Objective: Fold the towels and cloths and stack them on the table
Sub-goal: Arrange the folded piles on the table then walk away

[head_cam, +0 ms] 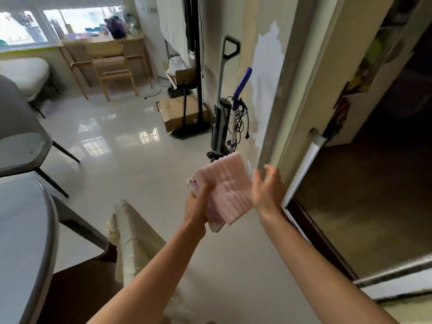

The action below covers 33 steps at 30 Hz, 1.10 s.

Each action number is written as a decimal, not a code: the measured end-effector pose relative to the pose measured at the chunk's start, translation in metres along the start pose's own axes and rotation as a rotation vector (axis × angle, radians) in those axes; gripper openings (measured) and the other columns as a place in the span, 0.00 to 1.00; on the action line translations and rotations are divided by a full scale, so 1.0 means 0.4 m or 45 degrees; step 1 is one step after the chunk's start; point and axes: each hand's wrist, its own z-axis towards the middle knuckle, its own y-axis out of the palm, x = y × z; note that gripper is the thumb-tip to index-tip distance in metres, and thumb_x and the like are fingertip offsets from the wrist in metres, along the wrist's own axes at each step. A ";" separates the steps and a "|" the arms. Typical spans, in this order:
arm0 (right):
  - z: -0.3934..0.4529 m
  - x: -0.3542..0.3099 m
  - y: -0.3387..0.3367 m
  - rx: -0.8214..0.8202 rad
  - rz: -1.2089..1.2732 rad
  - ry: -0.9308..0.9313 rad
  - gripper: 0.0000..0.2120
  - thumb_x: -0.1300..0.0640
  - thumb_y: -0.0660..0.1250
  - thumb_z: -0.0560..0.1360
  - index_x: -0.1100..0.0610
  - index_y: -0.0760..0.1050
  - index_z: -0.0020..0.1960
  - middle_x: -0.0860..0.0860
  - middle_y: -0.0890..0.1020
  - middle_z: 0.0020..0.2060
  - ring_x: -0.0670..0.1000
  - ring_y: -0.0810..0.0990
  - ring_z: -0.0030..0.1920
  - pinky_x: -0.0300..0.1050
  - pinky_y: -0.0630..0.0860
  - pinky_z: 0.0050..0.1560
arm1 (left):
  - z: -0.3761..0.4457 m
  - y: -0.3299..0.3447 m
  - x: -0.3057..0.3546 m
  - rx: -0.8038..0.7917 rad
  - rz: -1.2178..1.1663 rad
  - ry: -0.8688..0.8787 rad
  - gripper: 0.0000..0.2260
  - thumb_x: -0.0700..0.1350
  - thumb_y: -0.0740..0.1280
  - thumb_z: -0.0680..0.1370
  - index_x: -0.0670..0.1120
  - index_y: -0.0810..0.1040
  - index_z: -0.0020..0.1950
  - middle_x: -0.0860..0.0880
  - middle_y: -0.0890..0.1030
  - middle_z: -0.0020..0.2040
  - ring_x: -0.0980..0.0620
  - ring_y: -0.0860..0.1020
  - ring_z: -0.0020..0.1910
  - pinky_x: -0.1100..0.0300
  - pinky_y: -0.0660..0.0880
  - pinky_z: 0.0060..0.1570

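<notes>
L hand (198,204) grips folded pink towel (230,190) mid-air, fingers curled round its near-left corner. R hand (266,190) just beside towel's right edge, fingers spread loose, holding nothing. Grey table (35,230) well left of both.

No text, label, brand, number or sign can be read anywhere in this view. The cardboard boxes (184,114) on the floor by the wall show plain brown faces, and the upright vacuum cleaner (221,123) beside them carries no mark that can be made out. The colourful items on the door (357,73) at the right are too blurred to read.
</notes>
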 end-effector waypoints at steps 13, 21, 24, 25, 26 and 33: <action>0.438 -0.074 0.296 -0.803 0.400 0.079 0.35 0.23 0.45 0.71 0.45 0.75 0.58 0.55 0.83 0.48 0.57 0.83 0.49 0.60 0.80 0.50 | 0.498 0.108 0.204 -0.259 -0.197 -0.281 0.21 0.53 0.52 0.80 0.39 0.76 0.56 0.40 0.75 0.49 0.42 0.73 0.47 0.50 0.73 0.47; 0.727 -0.324 0.522 -1.014 0.354 -0.046 0.30 0.29 0.46 0.76 0.49 0.76 0.55 0.59 0.81 0.42 0.54 0.83 0.42 0.47 0.81 0.42 | 0.850 0.088 0.444 -0.226 0.070 0.005 0.10 0.47 0.59 0.82 0.46 0.79 0.53 0.45 0.84 0.45 0.48 0.82 0.42 0.53 0.79 0.40; 0.789 -0.388 0.694 -1.011 0.409 -0.006 0.26 0.32 0.46 0.78 0.43 0.74 0.61 0.57 0.81 0.49 0.50 0.83 0.50 0.50 0.80 0.54 | 0.971 0.077 0.524 0.004 0.199 0.282 0.11 0.48 0.59 0.82 0.45 0.77 0.46 0.46 0.81 0.39 0.55 0.80 0.36 0.63 0.76 0.30; 0.803 -0.413 0.759 -1.054 0.444 0.032 0.26 0.32 0.46 0.78 0.42 0.74 0.63 0.54 0.82 0.50 0.49 0.82 0.52 0.52 0.79 0.57 | 1.011 0.065 0.555 0.049 0.103 0.300 0.13 0.50 0.58 0.83 0.44 0.76 0.45 0.46 0.79 0.37 0.55 0.79 0.33 0.64 0.75 0.28; 0.820 -0.448 0.846 -1.108 0.489 0.066 0.25 0.32 0.46 0.78 0.41 0.75 0.61 0.52 0.83 0.49 0.48 0.82 0.52 0.52 0.79 0.56 | 1.080 0.026 0.589 0.098 -0.021 0.317 0.15 0.52 0.58 0.83 0.44 0.76 0.45 0.46 0.78 0.36 0.55 0.79 0.32 0.64 0.75 0.29; 0.937 -0.759 1.423 -1.495 0.648 0.220 0.29 0.34 0.50 0.78 0.52 0.83 0.51 0.54 0.85 0.44 0.55 0.82 0.53 0.51 0.77 0.59 | 1.433 -0.307 0.922 0.386 -0.159 0.507 0.18 0.58 0.52 0.83 0.48 0.71 0.41 0.54 0.72 0.33 0.57 0.73 0.37 0.62 0.75 0.40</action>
